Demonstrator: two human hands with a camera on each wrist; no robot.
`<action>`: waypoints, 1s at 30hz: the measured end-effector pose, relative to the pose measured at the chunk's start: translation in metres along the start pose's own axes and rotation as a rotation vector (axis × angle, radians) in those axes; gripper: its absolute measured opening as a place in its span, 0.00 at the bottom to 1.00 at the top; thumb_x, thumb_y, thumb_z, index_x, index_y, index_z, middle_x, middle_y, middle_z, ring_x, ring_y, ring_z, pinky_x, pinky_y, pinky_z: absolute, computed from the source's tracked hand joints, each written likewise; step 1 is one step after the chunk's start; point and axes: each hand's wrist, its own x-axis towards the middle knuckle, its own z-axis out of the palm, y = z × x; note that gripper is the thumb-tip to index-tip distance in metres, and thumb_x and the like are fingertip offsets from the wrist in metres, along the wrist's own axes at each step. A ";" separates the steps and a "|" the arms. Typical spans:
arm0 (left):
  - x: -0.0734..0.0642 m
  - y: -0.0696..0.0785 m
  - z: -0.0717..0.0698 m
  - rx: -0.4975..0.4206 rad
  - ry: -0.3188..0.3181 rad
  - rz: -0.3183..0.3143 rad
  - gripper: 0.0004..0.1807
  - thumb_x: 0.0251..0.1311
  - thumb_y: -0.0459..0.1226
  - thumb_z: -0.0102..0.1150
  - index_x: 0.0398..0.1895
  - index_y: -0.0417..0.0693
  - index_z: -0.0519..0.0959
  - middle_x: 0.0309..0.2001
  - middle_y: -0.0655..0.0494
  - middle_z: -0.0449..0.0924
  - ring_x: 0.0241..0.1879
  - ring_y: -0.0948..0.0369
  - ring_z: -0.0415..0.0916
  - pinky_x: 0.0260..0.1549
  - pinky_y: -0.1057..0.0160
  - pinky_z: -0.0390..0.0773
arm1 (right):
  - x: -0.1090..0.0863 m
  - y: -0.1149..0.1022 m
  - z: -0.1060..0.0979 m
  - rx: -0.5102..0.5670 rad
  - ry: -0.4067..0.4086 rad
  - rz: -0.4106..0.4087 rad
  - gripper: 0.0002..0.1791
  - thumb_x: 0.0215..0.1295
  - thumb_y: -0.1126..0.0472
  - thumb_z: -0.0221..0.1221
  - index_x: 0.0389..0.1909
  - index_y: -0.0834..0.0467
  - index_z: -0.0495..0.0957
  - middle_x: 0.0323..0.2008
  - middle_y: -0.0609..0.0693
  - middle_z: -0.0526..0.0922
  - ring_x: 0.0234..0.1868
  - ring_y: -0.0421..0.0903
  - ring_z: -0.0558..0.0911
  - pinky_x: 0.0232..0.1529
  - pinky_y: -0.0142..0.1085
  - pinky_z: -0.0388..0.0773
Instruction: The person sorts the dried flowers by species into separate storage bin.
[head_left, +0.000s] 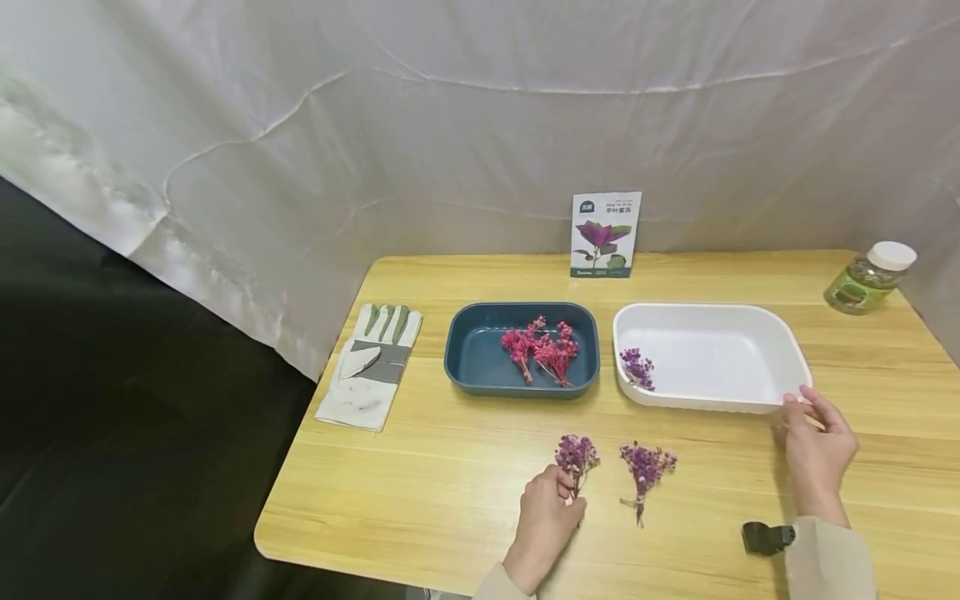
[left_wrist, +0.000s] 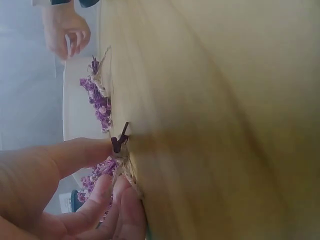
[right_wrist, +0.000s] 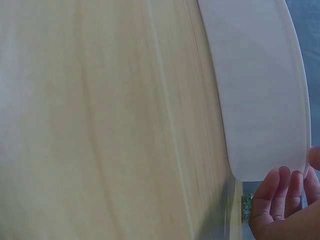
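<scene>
My left hand (head_left: 546, 515) pinches the tied stems of a small bunch of purple dried flowers (head_left: 576, 454) low over the table. In the left wrist view the stem ends (left_wrist: 119, 142) poke out between thumb and fingers. To its right lies a second purple bunch (head_left: 645, 468), bound with twine. My right hand (head_left: 819, 442) holds the near right corner of the white tray (head_left: 712, 398), its thumb at the rim and fingertips against the outer wall in the right wrist view. Inside that tray, at the left end, is another purple bunch (head_left: 637, 367).
A dark blue tray (head_left: 468, 379) with pink dried flowers (head_left: 555, 354) stands left of the white one. Farther left lies a work glove (head_left: 375, 367). A seed packet (head_left: 603, 235) leans at the back, and a white-lidded jar (head_left: 862, 283) stands far right.
</scene>
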 end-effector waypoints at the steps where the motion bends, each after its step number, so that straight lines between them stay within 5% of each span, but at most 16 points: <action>1: 0.000 0.000 0.000 0.000 -0.001 -0.001 0.10 0.43 0.22 0.63 0.28 0.41 0.77 0.23 0.58 0.75 0.21 0.72 0.64 0.19 0.77 0.70 | 0.000 0.000 0.000 0.000 -0.001 0.000 0.14 0.63 0.64 0.62 0.49 0.48 0.82 0.35 0.40 0.73 0.20 0.29 0.76 0.24 0.17 0.77; 8: 0.001 0.000 -0.002 0.012 -0.010 0.008 0.10 0.42 0.21 0.60 0.30 0.40 0.78 0.23 0.58 0.78 0.19 0.73 0.68 0.18 0.79 0.72 | 0.001 0.000 0.000 -0.003 0.000 -0.005 0.14 0.63 0.63 0.63 0.48 0.48 0.82 0.35 0.40 0.74 0.19 0.29 0.76 0.23 0.17 0.77; 20: 0.008 0.001 -0.006 -0.253 -0.099 -0.048 0.09 0.50 0.28 0.65 0.36 0.42 0.81 0.29 0.60 0.80 0.26 0.73 0.72 0.31 0.78 0.77 | 0.000 0.000 0.001 0.033 0.016 -0.010 0.12 0.61 0.64 0.64 0.44 0.47 0.84 0.33 0.40 0.74 0.18 0.30 0.77 0.21 0.18 0.77; 30: 0.027 0.012 0.006 -0.429 -0.063 -0.059 0.08 0.52 0.31 0.68 0.35 0.43 0.81 0.30 0.59 0.81 0.28 0.71 0.73 0.33 0.75 0.77 | -0.002 -0.001 0.002 0.032 0.030 -0.012 0.13 0.60 0.65 0.65 0.44 0.47 0.85 0.32 0.39 0.76 0.20 0.29 0.76 0.22 0.18 0.77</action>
